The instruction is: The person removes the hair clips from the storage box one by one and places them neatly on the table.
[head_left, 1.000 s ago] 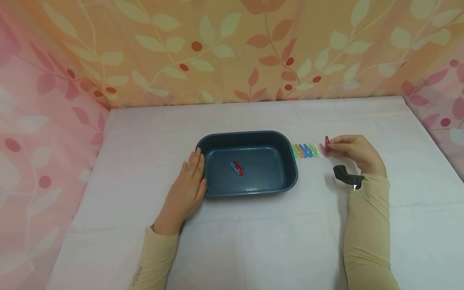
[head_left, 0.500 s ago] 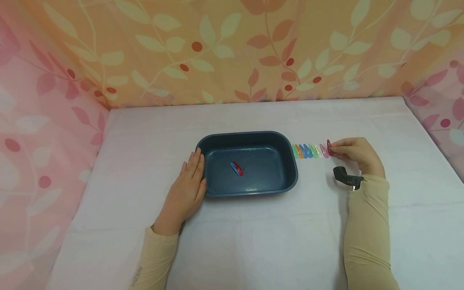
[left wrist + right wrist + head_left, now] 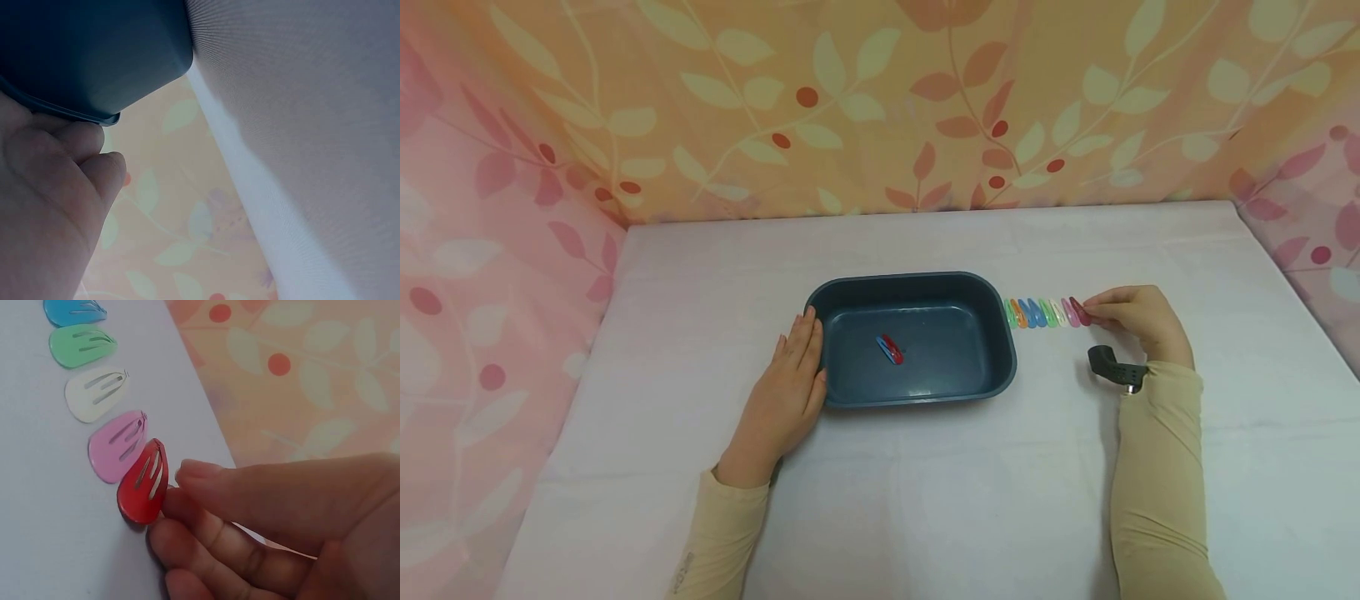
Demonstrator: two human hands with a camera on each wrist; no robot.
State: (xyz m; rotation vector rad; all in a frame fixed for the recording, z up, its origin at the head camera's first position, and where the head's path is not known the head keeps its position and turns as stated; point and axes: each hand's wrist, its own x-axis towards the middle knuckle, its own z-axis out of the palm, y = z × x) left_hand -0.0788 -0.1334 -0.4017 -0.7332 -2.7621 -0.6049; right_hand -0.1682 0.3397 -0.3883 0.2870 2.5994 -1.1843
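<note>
My right hand is at the right end of a row of colourful snap hair clips. Its fingertips touch the edge of a red hair clip, which tilts beside a pink hair clip. In the right wrist view, a small gap shows between the thumb tip and the red clip. My left hand rests with extended fingers against the left wall of a dark blue rectangular tub. In the left wrist view, fingers lie under the tub's rim. A blue hair clip and another red hair clip lie inside the tub.
Between the tub and my right hand, the row includes an orange clip, a white clip and several blue and green ones on the white cloth. A dark wrist mount juts from the right sleeve. Floral curtains border the table.
The red clip went from upright in my right fingers to leaning down at the row's end, beside the pink clip. My right hand lowered slightly. My left hand stayed against the tub.
</note>
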